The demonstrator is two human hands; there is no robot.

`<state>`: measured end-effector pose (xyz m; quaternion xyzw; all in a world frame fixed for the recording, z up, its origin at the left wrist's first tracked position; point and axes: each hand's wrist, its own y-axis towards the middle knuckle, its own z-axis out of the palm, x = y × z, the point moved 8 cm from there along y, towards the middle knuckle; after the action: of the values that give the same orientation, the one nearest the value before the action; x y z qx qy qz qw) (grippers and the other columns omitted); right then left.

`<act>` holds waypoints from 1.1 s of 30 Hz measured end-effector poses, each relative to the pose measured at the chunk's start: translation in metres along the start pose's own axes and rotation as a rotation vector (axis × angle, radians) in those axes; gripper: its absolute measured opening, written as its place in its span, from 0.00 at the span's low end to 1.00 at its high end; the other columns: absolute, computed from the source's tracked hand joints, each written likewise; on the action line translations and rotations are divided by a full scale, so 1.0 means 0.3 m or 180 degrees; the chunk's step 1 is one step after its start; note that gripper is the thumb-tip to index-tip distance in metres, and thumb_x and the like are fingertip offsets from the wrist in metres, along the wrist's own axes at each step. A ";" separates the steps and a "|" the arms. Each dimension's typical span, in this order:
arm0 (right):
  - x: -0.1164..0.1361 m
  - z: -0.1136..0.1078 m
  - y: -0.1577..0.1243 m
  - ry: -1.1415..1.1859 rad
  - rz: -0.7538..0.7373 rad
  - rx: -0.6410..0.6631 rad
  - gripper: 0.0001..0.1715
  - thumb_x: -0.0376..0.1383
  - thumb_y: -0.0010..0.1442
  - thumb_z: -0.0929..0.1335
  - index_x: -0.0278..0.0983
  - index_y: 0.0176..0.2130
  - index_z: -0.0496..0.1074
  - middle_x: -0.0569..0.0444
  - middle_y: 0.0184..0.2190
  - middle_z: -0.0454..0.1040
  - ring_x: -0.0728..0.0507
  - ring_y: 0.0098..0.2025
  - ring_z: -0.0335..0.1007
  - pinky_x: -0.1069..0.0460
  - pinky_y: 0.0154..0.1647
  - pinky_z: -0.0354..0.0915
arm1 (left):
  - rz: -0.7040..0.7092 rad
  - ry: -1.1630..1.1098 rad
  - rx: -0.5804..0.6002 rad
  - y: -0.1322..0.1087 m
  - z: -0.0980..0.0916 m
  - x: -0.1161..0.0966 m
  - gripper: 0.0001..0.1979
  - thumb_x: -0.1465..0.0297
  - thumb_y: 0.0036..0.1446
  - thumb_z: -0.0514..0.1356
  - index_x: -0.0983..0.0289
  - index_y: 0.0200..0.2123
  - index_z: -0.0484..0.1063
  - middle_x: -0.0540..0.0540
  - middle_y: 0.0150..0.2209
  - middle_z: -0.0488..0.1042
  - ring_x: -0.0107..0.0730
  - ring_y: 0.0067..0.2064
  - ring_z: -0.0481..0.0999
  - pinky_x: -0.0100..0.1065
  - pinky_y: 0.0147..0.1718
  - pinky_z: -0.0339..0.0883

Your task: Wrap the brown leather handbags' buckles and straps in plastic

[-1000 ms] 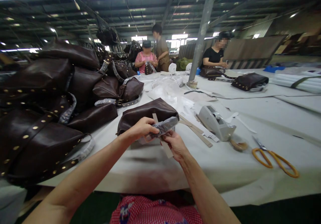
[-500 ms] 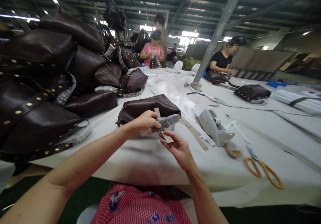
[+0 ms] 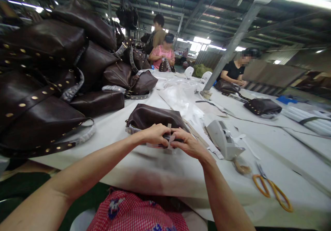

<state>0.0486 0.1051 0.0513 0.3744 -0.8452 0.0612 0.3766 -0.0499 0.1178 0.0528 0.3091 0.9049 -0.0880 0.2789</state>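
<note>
A dark brown leather handbag (image 3: 155, 116) lies on the white table in front of me. Its strap, covered in clear plastic, runs along the near side, mostly hidden by my fingers. A narrow beige paper strip (image 3: 170, 140) goes round the strap, one end sticking up above my fingertips. My left hand (image 3: 157, 134) is closed on the wrapped strap at the strip's left. Close against it, my right hand (image 3: 188, 143) pinches the strip and strap from the right. The fingertips of both hands nearly meet.
A grey tape dispenser (image 3: 222, 139) stands to the right, beside loose paper strips (image 3: 198, 134). Orange-handled scissors (image 3: 271, 186) lie near the front edge. Brown handbags (image 3: 46, 44) are piled high at left. Two people sit across the table, another stands behind; a slanted metal post (image 3: 230, 46) rises there.
My right hand has moved up to the strap, bringing the loose end of the paper strip against it. My left hand has shifted slightly along. The view has tilted a little.
</note>
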 end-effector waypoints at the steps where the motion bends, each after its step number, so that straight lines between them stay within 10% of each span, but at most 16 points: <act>1: -0.002 0.002 -0.002 0.0196 -0.0044 -0.0045 0.08 0.34 0.58 0.68 0.40 0.29 0.77 0.51 0.48 0.73 0.39 0.53 0.67 0.41 0.61 0.55 | -0.0015 0.0145 0.0081 0.000 0.004 0.000 0.09 0.67 0.46 0.66 0.63 0.32 0.74 0.50 0.31 0.72 0.36 0.37 0.71 0.31 0.34 0.58; 18: -0.076 0.063 -0.023 0.1057 0.0497 -0.0831 0.08 0.35 0.55 0.68 0.38 0.25 0.74 0.56 0.26 0.75 0.45 0.31 0.70 0.49 0.39 0.65 | 0.0100 0.0049 0.0004 -0.020 0.047 0.046 0.20 0.65 0.49 0.68 0.61 0.33 0.56 0.46 0.33 0.68 0.36 0.39 0.71 0.52 0.58 0.50; 27: -0.098 0.075 -0.042 0.0811 0.0592 -0.1556 0.07 0.37 0.53 0.67 0.40 0.25 0.74 0.57 0.28 0.78 0.43 0.34 0.72 0.47 0.41 0.67 | -0.0607 0.0380 0.0106 -0.054 0.040 0.038 0.10 0.61 0.55 0.59 0.61 0.35 0.72 0.57 0.42 0.78 0.53 0.53 0.70 0.67 0.56 0.49; 33: -0.121 0.100 -0.061 0.0610 0.0644 -0.1699 0.07 0.36 0.53 0.67 0.40 0.26 0.75 0.56 0.26 0.78 0.43 0.32 0.72 0.48 0.38 0.67 | -0.0851 0.0224 0.0173 -0.042 0.077 0.059 0.07 0.65 0.49 0.61 0.63 0.27 0.75 0.56 0.33 0.79 0.46 0.41 0.76 0.54 0.51 0.62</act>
<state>0.0592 0.1017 0.0020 0.1685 -0.8250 -0.0908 0.5318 -0.0588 0.1092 0.0235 0.1962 0.9446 -0.1379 0.2243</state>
